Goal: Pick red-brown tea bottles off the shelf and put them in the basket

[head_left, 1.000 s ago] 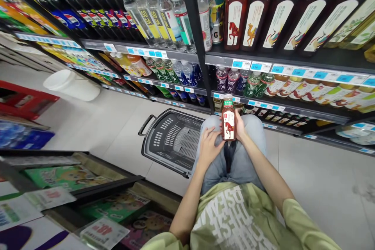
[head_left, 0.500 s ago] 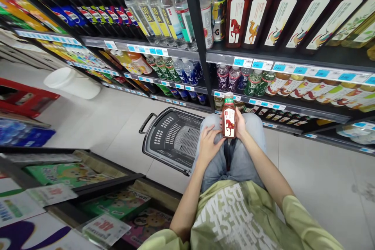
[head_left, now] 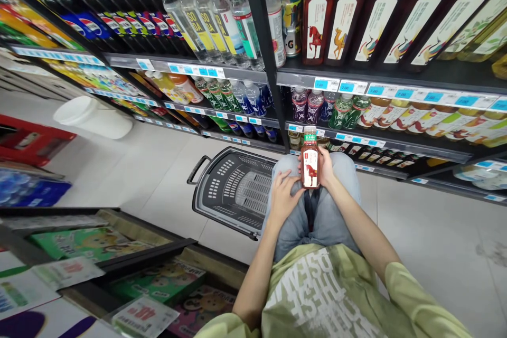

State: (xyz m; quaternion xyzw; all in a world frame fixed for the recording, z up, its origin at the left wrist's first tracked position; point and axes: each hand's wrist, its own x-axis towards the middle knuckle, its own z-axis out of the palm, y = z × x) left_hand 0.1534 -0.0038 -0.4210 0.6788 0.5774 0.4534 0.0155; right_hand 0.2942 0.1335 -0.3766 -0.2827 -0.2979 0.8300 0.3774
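Observation:
My right hand (head_left: pixel 326 168) is wrapped round a small bottle of dark red tea (head_left: pixel 309 163) with a green cap band and a white label bearing a red horse. The bottle stands upright over my knees. My left hand (head_left: pixel 283 196) rests beside the bottle's lower left, fingers spread and lightly touching it and my jeans. I am squatting in front of a drinks shelf (head_left: pixel 380 84). Larger bottles of the same tea (head_left: pixel 317 10) stand on the shelf above.
An empty dark grey shopping basket (head_left: pixel 233 187) lies on the tiled floor to the left of my knees. A white tub (head_left: pixel 93 116) sits further left by the shelf foot. A chest freezer (head_left: pixel 119 253) with packaged goods is at the lower left.
Nothing has visibly changed apart from a slight shift of the camera; both hands and the bottle stay where they were.

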